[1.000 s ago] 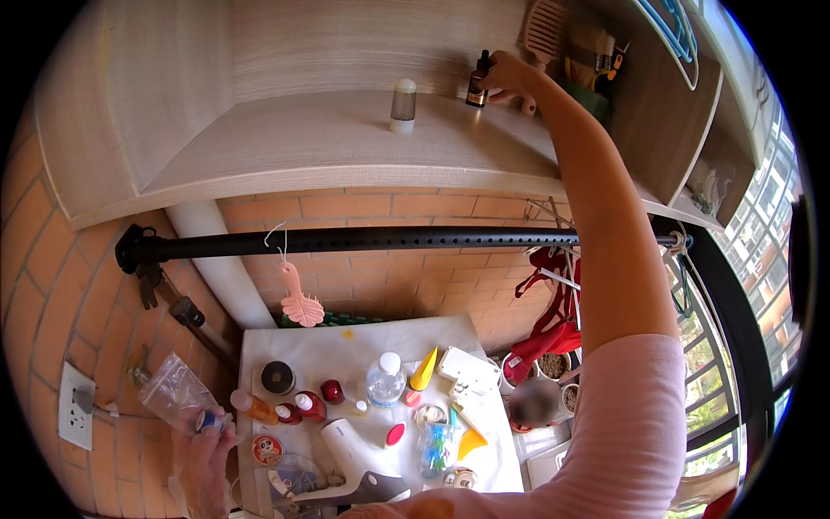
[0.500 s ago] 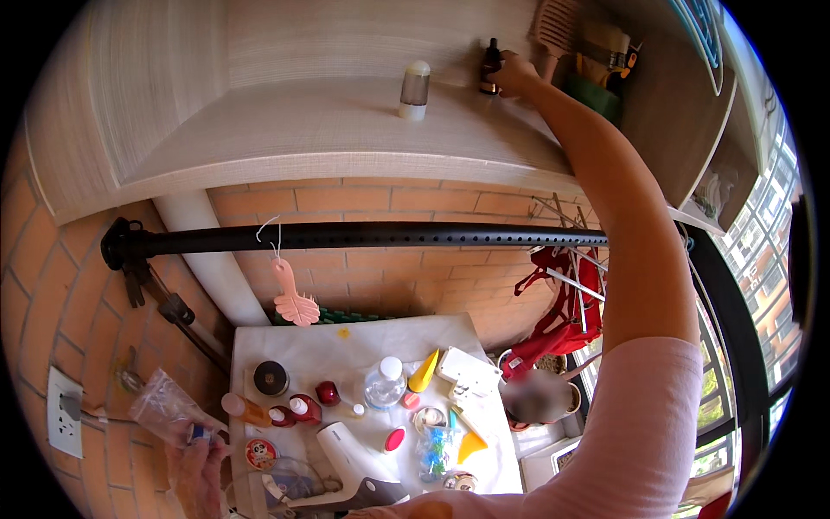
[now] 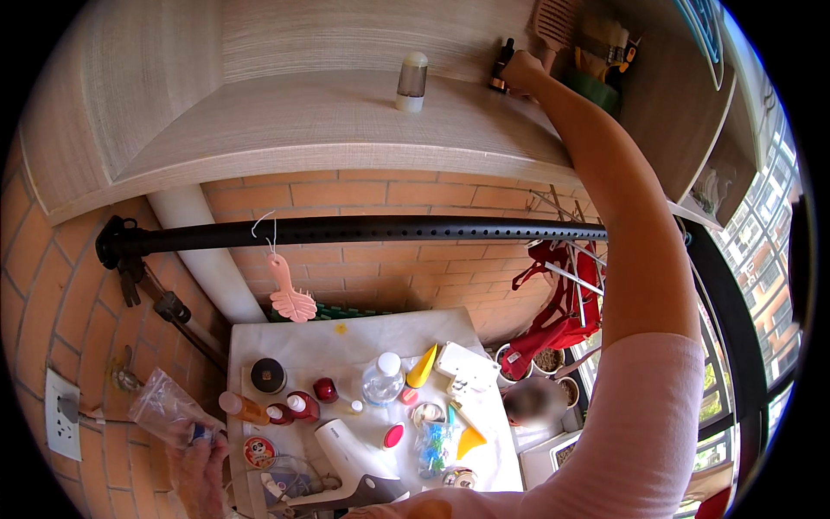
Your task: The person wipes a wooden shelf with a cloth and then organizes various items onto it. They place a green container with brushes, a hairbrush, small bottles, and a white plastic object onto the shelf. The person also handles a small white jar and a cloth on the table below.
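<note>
Right hand (image 3: pixel 521 71) moved dark bottle (image 3: pixel 501 73) to shelf (image 3: pixel 346 121) back

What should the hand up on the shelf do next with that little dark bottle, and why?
Probably let go and pull back. The right hand has the small dark bottle standing upright at the back of the high shelf, near the wall, so it looks set down. The left hand holds a clear plastic bag.

Bright daylight comes in from the windows (image 3: pixel 761 259) on the right, the shelf (image 3: pixel 346 121) shades the brick wall (image 3: pixel 389 195), and straight edges bend near the dark rim.
</note>
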